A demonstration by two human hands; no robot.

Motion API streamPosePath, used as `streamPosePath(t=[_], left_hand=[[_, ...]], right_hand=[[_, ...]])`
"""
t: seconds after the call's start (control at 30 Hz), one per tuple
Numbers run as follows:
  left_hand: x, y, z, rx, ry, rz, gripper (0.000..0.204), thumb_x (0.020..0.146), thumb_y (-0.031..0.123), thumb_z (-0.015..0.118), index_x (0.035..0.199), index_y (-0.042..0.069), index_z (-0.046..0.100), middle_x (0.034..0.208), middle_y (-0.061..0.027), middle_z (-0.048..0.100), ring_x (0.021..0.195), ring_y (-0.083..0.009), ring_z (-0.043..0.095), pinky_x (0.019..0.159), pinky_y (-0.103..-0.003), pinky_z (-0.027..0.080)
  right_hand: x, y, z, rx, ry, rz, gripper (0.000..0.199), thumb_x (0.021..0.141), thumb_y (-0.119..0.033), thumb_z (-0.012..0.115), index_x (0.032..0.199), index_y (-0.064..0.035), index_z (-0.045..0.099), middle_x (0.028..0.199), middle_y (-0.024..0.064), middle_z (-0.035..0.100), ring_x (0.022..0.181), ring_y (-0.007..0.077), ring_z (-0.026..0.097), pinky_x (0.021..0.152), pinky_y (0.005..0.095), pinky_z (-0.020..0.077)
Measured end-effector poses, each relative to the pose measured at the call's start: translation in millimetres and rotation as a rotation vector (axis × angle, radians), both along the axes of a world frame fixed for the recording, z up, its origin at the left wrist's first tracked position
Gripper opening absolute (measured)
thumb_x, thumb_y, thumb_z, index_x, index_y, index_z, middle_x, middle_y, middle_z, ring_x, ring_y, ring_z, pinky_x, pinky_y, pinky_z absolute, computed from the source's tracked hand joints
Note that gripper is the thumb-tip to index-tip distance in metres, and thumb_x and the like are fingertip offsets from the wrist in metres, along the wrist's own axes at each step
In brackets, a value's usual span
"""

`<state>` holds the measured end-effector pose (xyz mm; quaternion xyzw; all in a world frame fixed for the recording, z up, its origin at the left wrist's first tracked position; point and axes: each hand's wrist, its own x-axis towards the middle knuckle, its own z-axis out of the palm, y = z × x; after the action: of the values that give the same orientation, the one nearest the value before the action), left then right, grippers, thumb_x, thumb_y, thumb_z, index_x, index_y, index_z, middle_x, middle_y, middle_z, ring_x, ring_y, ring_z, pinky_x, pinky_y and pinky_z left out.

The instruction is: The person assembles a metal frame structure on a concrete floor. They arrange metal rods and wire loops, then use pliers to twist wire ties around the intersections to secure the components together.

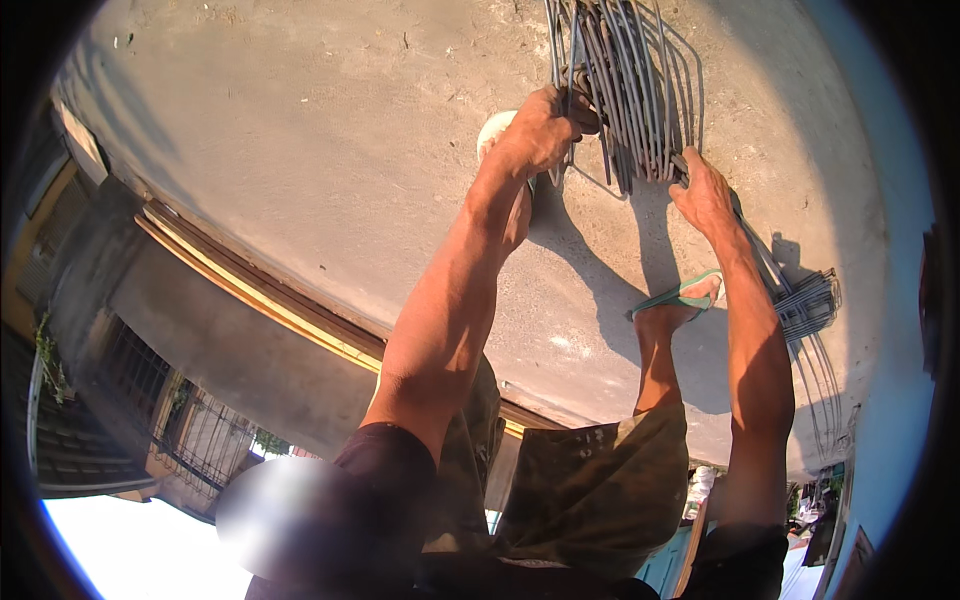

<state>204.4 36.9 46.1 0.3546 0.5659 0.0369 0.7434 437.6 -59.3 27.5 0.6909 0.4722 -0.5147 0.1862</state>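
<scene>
Bundle of bent grey steel rods [625, 90] lies on concrete floor [300, 150], long axis running away from person, toward pic top. Left hand [545, 125] grip closed on bundle's left edge; right hand [703, 195] grip closed on its near right corner. 2nd rod stack [812, 305] by right forearm.

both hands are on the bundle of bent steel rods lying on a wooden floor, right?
Not quite: the floor is bare concrete, not wood. The head view shows the left hand and right hand both on the bundle of bent steel rods.
</scene>
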Motion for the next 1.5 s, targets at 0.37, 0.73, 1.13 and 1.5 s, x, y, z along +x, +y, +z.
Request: streamPosePath(t=[0.37,0.73,1.13,1.5], left_hand=[[47,-29,-19,0.281,0.081,-0.213,0.019,0.093,0.018,0.054,0.095,-0.001,0.054,0.075,-0.0062,0.059,0.069,-0.0163,0.056,0.068,-0.030,0.047],[5,-25,-15,0.470,0.485,0.037,0.028,0.080,0.000,0.059,0.108,-0.002,0.057,0.100,-0.0182,0.066,0.095,-0.0297,0.065,0.082,-0.037,0.050],[71,-63,-6,0.417,0.279,0.013,0.050,0.079,0.006,0.063,0.124,-0.007,0.046,0.105,-0.0257,0.065,0.098,-0.0331,0.066,0.089,-0.038,0.049],[96,-19,-29,0.312,0.402,-0.017,0.069,0.064,0.040,0.084,0.093,-0.012,0.048,0.085,-0.0283,0.062,0.082,-0.0365,0.064,0.072,-0.040,0.052]], right_hand=[[0,-22,-10,0.236,-0.025,0.052,0.035,0.073,0.003,0.060,0.106,0.0088,0.052,0.105,0.0286,0.059,0.101,0.0427,0.058,0.089,0.0460,0.0472],[2,-12,-20,0.147,-0.049,0.064,0.031,0.073,0.001,0.063,0.102,0.0074,0.052,0.100,0.0255,0.058,0.097,0.0398,0.059,0.085,0.0463,0.0476],[14,-6,-21,0.033,-0.032,0.177,0.032,0.077,0.007,0.050,0.109,0.0119,0.051,0.120,0.0328,0.052,0.114,0.0426,0.052,0.102,0.0457,0.0413],[0,24,2,0.186,0.334,-0.583,0.065,0.066,-0.015,0.065,0.125,0.0078,0.048,0.106,0.0255,0.060,0.095,0.0325,0.062,0.085,0.0370,0.0494]])
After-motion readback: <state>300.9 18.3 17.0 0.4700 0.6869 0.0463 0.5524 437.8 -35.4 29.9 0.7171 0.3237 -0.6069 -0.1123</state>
